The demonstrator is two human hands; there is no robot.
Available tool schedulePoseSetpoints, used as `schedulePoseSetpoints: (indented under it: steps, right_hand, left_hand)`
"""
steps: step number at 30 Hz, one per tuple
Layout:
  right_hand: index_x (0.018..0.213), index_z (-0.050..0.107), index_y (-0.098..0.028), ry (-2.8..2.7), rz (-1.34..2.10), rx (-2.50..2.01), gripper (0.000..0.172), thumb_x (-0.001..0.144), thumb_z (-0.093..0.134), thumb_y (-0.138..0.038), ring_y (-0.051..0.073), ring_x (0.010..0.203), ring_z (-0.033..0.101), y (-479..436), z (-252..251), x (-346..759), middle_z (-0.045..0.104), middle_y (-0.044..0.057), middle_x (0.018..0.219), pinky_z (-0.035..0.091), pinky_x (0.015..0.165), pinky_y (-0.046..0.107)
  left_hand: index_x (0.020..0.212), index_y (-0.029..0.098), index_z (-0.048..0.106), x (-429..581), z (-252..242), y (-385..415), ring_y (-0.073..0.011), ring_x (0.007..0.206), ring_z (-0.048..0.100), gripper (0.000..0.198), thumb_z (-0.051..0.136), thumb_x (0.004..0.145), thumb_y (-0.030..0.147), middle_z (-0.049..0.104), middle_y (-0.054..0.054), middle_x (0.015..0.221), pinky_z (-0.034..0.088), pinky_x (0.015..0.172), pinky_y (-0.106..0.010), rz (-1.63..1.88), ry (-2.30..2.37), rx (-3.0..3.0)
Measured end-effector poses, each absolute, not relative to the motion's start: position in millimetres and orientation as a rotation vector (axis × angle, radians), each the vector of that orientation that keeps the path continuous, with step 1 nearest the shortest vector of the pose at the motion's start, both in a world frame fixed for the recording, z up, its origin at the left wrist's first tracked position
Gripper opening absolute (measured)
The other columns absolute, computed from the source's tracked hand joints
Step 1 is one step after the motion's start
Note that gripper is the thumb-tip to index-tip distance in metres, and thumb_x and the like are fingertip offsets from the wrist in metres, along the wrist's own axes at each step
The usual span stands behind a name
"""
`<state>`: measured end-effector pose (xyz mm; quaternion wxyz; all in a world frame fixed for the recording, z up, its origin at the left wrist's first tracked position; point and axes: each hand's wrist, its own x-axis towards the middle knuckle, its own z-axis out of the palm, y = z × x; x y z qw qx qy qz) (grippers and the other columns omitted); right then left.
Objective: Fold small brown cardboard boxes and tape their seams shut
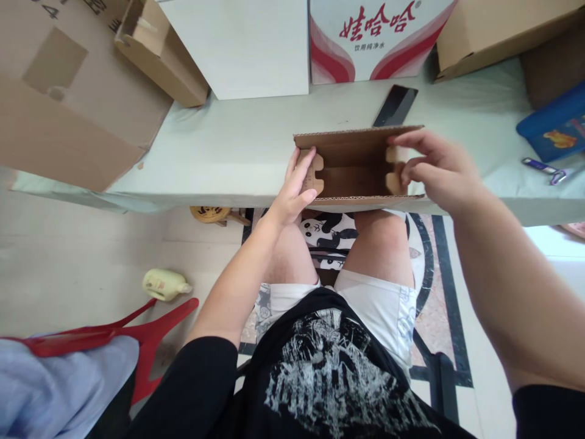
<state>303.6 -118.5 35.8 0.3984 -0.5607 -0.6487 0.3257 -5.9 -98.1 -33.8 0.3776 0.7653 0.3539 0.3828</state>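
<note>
A small brown corrugated cardboard box (354,164), half folded and open toward me, lies at the near edge of the pale table (237,152). My left hand (295,189) rests with fingers stretched out against the box's left side flap, which has a notched tab. My right hand (434,167) curls its fingers round the notched tab flap on the box's right side and pinches it.
A black phone (395,105) lies just behind the box. Big cardboard boxes (68,91) stand at the left, a white box (247,46) and a red-and-white water carton (375,36) at the back. A blue item (555,125) and pens (543,167) lie right. A red chair (137,332) stands lower left.
</note>
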Motion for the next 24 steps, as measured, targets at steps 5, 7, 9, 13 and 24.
schedulePoseSetpoints:
  steps: [5,7,9,13,24]
  right_hand:
    - [0.089,0.073,-0.027,-1.668,0.946,-1.48,0.021,0.072,0.063,-0.019,0.019,0.069,0.066,-115.9,33.8,295.7,0.077,0.003,0.102,0.06,0.064,0.039]
    - [0.09,0.073,-0.027,-1.641,0.951,-1.442,0.014,0.081,0.062,-0.028,0.022,0.08,0.071,-116.2,31.1,297.3,0.076,0.003,0.09,0.061,0.074,0.04]
    - [0.097,0.072,-0.029,-1.594,0.993,-1.359,0.022,0.089,0.055,-0.04,0.023,0.084,0.073,-119.0,28.0,300.7,0.077,0.002,0.095,0.061,0.079,0.042]
    - [0.101,0.07,-0.03,-1.666,0.915,-1.216,0.028,0.088,0.055,-0.049,0.026,0.1,0.074,-129.0,21.3,304.4,0.076,0.003,0.109,0.058,0.092,0.048]
    - [0.138,0.046,-0.037,-1.663,0.292,-1.405,0.072,0.074,0.077,-0.034,0.036,0.135,0.05,-126.5,-10.8,287.3,0.041,0.013,0.155,0.053,0.099,0.059]
  left_hand:
    - [0.161,0.031,0.033,-6.8,-30.0,-103.4,-0.0338,0.163,-0.004,0.093,0.048,0.085,0.083,0.024,-0.003,0.174,0.008,0.135,-0.049,0.956,0.902,1.97]
    - [0.16,0.031,0.036,-5.7,-30.9,-101.8,-0.0334,0.163,-0.003,0.089,0.046,0.087,0.082,0.027,-0.004,0.173,0.008,0.134,-0.05,0.967,0.931,1.963]
    - [0.158,0.031,0.04,-3.4,-32.5,-98.6,-0.0328,0.163,0.0,0.084,0.042,0.09,0.081,0.029,-0.003,0.172,0.008,0.134,-0.051,0.99,0.967,1.935]
    - [0.153,0.032,0.045,2.7,-34.7,-93.3,-0.03,0.163,0.005,0.079,0.034,0.092,0.081,0.033,-0.003,0.171,0.009,0.134,-0.048,1.044,1.037,1.865]
    - [0.148,0.03,0.041,9.5,-42.2,-85.6,-0.033,0.159,0.024,0.077,0.057,0.087,0.075,0.044,-0.013,0.161,0.019,0.13,-0.053,1.166,1.2,1.895]
